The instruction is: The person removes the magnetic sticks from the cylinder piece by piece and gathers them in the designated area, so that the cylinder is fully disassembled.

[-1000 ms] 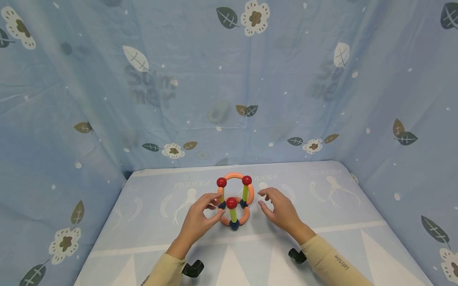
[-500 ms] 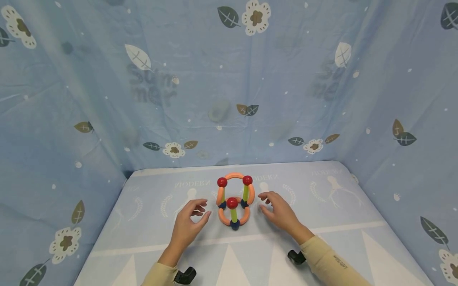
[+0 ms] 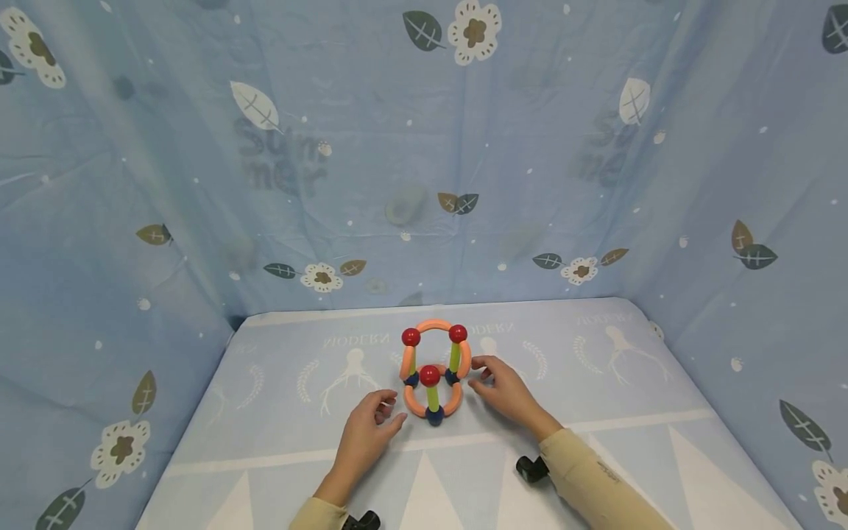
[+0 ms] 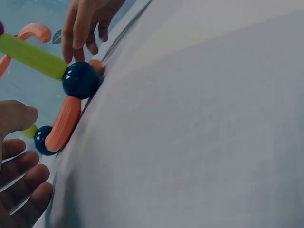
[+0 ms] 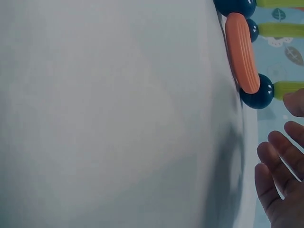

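My left grip (image 3: 366, 430) and right grip (image 3: 506, 390) gape empty beside the ball-and-rod frame (image 3: 430, 376), likely light, stiff, best held by navy balls (image 3: 434, 417).

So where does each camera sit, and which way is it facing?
Head: worn on the person's head, facing forward and down at the ball-and-rod toy; left hand, right hand and beige sleeves show.
Left wrist: worn on that wrist, facing across the tabletop, toy at left; the left hand's fingers show at the left edge, right hand at top.
Right wrist: worn on that wrist, facing across the tabletop, toy at upper right; the right hand's fingers show at the right edge.
Shared: head and left wrist both show the toy and both hands.
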`<state>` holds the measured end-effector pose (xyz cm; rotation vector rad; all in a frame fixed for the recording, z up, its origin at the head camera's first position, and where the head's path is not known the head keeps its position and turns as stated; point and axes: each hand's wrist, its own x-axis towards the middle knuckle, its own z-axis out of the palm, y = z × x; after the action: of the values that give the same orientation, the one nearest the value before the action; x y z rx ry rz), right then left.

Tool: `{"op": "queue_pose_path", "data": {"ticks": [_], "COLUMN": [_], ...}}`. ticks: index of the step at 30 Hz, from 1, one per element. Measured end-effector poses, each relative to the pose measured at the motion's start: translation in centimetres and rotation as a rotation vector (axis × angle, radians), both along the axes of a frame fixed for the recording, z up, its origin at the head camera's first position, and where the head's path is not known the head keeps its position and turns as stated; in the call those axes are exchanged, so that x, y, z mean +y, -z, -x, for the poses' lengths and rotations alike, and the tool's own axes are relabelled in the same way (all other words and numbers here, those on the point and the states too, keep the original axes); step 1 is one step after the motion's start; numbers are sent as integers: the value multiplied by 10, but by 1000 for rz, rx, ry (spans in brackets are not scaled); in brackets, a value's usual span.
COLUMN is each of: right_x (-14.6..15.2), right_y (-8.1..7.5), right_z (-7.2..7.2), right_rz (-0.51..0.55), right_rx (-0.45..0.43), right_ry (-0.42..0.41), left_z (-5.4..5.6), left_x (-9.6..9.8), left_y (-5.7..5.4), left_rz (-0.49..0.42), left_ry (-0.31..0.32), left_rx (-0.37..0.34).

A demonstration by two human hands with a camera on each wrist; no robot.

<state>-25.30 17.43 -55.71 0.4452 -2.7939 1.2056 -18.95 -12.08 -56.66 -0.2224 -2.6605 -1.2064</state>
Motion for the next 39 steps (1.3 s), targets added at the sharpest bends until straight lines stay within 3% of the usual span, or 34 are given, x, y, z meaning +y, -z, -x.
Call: {"op": "queue_pose_path", "data": {"ticks": [6,16,29,39], "right_x": [-5,-13,-17,-16], "right_y": [4,4,2,2], "right_z": [4,9,11,11], "right_rz": [17,29,13,-5], "right_rx": [-49,-103,-218,-240], "right_ry": [13,-26,-28,-40], "left_z": [0,0,4,9], "left_x": [13,26,31,29], "left_y": [4,4,6,8], "left_rz": [14,13,73,102], "left_ry": [-34,-26,-59,-70], "left_rx": [-24,-12,-26,-6]}}
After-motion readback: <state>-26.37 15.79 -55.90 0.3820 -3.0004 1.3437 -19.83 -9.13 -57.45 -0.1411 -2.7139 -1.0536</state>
